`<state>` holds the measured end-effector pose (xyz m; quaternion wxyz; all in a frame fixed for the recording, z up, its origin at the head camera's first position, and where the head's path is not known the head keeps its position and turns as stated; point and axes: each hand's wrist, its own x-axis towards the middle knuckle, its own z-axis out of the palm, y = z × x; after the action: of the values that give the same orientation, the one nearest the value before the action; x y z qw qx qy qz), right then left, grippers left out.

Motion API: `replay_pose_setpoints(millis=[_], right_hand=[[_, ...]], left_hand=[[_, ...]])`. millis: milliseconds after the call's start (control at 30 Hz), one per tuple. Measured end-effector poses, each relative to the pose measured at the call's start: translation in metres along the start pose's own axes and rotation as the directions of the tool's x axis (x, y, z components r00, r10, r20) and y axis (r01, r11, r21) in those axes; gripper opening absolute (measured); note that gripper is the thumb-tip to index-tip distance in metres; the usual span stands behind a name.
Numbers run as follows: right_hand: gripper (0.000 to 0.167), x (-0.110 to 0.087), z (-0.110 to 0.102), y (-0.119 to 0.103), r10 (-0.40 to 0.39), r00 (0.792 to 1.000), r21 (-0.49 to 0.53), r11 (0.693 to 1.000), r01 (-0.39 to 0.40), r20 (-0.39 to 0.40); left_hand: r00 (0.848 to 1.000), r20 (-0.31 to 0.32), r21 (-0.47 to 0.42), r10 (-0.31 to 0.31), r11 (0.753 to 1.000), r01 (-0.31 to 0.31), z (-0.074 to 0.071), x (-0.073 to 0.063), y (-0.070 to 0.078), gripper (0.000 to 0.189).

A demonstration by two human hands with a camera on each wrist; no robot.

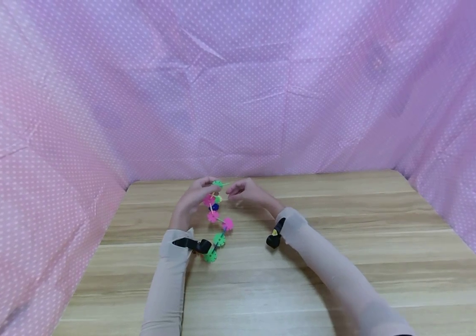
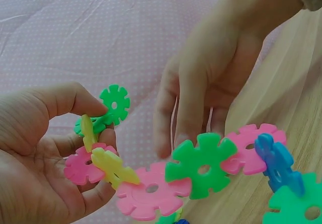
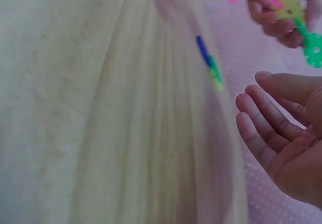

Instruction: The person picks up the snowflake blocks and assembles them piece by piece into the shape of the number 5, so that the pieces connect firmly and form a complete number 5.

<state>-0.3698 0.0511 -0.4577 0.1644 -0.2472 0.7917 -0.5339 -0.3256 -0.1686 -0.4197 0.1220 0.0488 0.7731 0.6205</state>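
A chain of interlocked snowflake discs (image 1: 227,224) in pink, green, yellow and blue hangs from my left hand (image 1: 191,199) in the head view. Thumb and fingers pinch it near one end, where a green disc (image 2: 122,114) sticks out past the fingertips in the left wrist view. From there the chain runs right through a pink disc (image 2: 146,200) and another green disc (image 2: 216,176). My right hand (image 1: 252,192) holds nothing; its fingers are loosely bent beside the chain. In the right wrist view, that hand (image 3: 287,143) shows its palm and spread thumb.
On the wooden table (image 1: 347,224), close to the chain, lie a dark blue disc (image 1: 214,207) and small green and yellow discs. Pink dotted cloth (image 1: 238,116) rises behind the table and along both sides.
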Motion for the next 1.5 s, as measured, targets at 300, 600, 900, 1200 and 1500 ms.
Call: replay_pose_setpoints(millis=[300,600,900,1200,1500], right_hand=[[0.031,0.024,0.010,0.007,0.045,0.997,-0.010,0.999,-0.044,0.069],[0.027,0.039,0.015,0.004,0.033,0.995,-0.105,0.994,-0.023,0.095],[0.023,0.043,0.023,0.001,0.071,0.996,-0.062,0.996,-0.068,0.050],[0.019,0.044,0.024,0.000,0.095,0.995,-0.040,0.995,-0.093,0.042],[0.018,0.042,0.016,0.002,0.135,0.986,-0.015,0.991,-0.135,0.093]], left_hand=[[1.000,0.009,0.002,0.013,1.000,-0.013,-0.004,0.001,-0.003,0.032],[1.000,-0.006,-0.053,-0.010,0.999,0.009,-0.005,0.003,-0.001,0.024],[1.000,-0.014,-0.057,0.004,0.998,-0.005,-0.005,0.003,-0.001,0.022],[1.000,-0.026,-0.058,-0.017,0.998,0.015,-0.006,0.003,-0.001,0.027],[1.000,0.007,-0.026,0.021,0.999,-0.020,-0.006,0.002,-0.003,0.015]])
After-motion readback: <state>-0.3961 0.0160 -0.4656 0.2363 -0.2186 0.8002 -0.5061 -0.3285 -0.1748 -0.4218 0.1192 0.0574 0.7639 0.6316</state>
